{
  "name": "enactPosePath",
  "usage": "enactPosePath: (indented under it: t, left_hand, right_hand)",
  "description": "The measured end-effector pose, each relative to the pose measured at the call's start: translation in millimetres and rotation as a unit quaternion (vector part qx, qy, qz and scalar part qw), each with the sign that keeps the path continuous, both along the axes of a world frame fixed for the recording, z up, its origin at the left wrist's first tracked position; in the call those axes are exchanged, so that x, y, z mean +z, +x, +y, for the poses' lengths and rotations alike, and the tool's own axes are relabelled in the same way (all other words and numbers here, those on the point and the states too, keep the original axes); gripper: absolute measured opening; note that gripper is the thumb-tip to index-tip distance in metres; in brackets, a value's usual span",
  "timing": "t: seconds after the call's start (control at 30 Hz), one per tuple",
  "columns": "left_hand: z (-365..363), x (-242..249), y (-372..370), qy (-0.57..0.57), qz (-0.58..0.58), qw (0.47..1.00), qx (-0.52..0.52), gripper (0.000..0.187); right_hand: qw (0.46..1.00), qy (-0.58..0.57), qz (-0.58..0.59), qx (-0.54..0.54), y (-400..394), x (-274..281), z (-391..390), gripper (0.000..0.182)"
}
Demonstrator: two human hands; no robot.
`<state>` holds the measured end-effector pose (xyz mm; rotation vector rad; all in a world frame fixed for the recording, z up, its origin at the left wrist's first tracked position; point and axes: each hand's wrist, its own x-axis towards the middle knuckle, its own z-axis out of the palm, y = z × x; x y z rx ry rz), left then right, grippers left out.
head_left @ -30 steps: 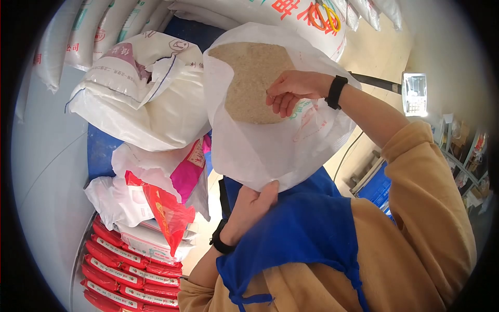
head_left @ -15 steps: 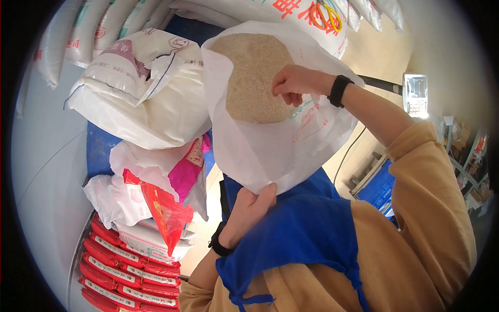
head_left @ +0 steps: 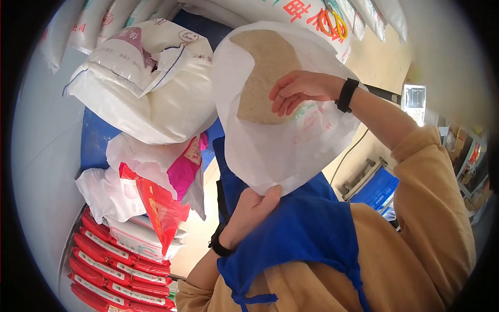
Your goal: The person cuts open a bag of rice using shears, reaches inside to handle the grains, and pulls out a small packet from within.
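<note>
A large white woven sack (head_left: 247, 151) stands with its mouth spread wide in front of me. Pale brown grain (head_left: 267, 62), rice-like in look, shows inside it. My left hand (head_left: 254, 210) pinches the near rim of the sack between thumb and fingers, close against my blue apron (head_left: 306, 223). Over the right part of the grain hovers my right hand (head_left: 304, 93), its fingers loosely bent and apart, with nothing seen in them. Red and green print shows through the sack wall beside that hand.
Left of the sack sits a full white bag (head_left: 171, 99) with a torn opening. Below it lie crumpled pink and red packaging (head_left: 158, 197) and stacked red packs (head_left: 104, 265). Scissors (head_left: 332, 26) with orange and yellow handles rest on a printed sack. A lit scale display (head_left: 414, 99) stands right.
My right hand has loosened from a closed curl to spread fingers over the grain. My left hand keeps its hold on the rim. The whole view has shifted slightly.
</note>
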<state>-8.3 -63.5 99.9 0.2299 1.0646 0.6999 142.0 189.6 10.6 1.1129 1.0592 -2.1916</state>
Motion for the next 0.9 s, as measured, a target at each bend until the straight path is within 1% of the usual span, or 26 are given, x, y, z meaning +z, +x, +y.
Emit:
enactPosePath:
  t: [0.07,0.17,0.2,0.23,0.27,0.3,0.33,0.4,0.47,0.57,0.67,0.77,0.87,0.9]
  left_hand:
    - [-1,-2,1,0.005,-0.002,1.0,0.006,0.035]
    - [-2,-5,1,0.004,-0.005,1.0,-0.009,0.036]
    - [-1,-4,0,0.0,-0.004,1.0,-0.017,0.036]
    - [-1,-4,0,-0.005,-0.004,1.0,-0.025,0.036]
    - [0,-4,2,-0.002,-0.001,1.0,-0.017,0.035]
    - [0,-4,4,0.001,0.001,1.0,-0.007,0.034]
    - [0,-4,5,0.004,0.004,1.0,0.004,0.034]
    - [0,-7,7,0.015,0.007,1.0,-0.011,0.033]
    - [0,-9,7,0.024,0.013,1.0,-0.013,0.032]
    - [0,-10,10,0.036,0.018,0.999,0.005,0.032]
    - [-5,-16,12,0.056,0.016,0.998,0.02,0.033]
    - [-8,-22,13,0.09,0.022,0.995,0.019,0.032]
    - [-8,-24,12,0.105,0.028,0.994,0.012,0.031]
    - [-7,-22,11,0.105,0.027,0.994,0.008,0.031]
  right_hand:
    - [1.0,0.005,-0.007,0.005,-1,2,2,0.024]
    - [0.99,0.102,-0.043,0.089,5,-18,7,0.019]
    - [0.971,0.155,-0.044,0.179,11,-29,6,0.016]
    - [0.94,0.207,-0.044,0.267,19,-42,3,0.013]
    - [0.899,0.256,-0.044,0.353,28,-55,1,0.011]
    - [0.845,0.31,-0.017,0.436,41,-69,-3,0.01]
    - [0.779,0.36,0.012,0.513,57,-83,-6,0.009]
    - [0.701,0.394,0.032,0.593,64,-90,-8,0.011]
    - [0.697,0.374,0.014,0.612,63,-89,-10,0.014]
    - [0.703,0.367,-0.079,0.604,57,-89,-15,0.013]
    - [0.701,0.466,-0.083,0.533,65,-91,-30,0.011]
    - [0.663,0.468,-0.094,0.576,63,-85,-35,0.01]
    - [0.657,0.477,-0.08,0.578,68,-91,-37,0.01]
    - [0.666,0.473,-0.095,0.569,69,-93,-37,0.01]
